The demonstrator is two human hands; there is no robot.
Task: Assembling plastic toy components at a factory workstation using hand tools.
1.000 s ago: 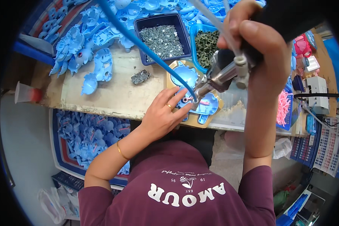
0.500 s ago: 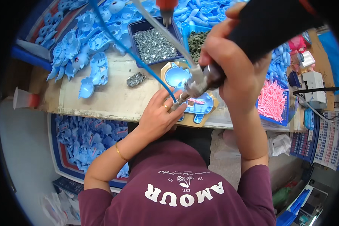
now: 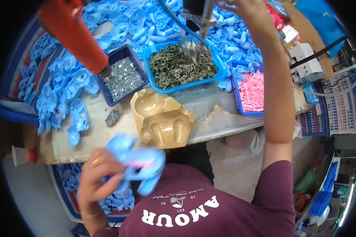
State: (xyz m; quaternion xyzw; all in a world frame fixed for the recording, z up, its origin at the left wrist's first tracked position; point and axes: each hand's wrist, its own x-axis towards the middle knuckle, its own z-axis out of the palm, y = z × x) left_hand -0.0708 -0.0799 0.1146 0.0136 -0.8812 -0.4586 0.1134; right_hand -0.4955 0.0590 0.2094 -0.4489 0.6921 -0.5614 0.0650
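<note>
My left hand (image 3: 101, 177) grips a light-blue plastic toy shell (image 3: 148, 158) by its left side, in front of the table's near edge. A pink strip lies in the shell, and both hand and shell are smeared by motion. Behind them on the table sits a tan moulded holder (image 3: 172, 125) with bare hollows. High at the top edge is my right hand (image 3: 249, 10), its visible fingers stretched out and partly cut off by the frame. Left of those fingers, a black power screwdriver (image 3: 194, 14) with a metal front hangs above the tray of dark metal clips (image 3: 174, 69).
An orange-red power screwdriver (image 3: 77, 35) hangs over a dark tray of small silver screws (image 3: 126, 79). Blue toy parts (image 3: 142, 19) heap across the back. A blue basket of pink sticks (image 3: 251, 93) stands at right. More blue shells (image 3: 118, 199) fill a bin below the table.
The blue shell has left the tan holder and come toward me in my left hand. My right hand has moved up and away, letting go of the black screwdriver. The view has shifted.
</note>
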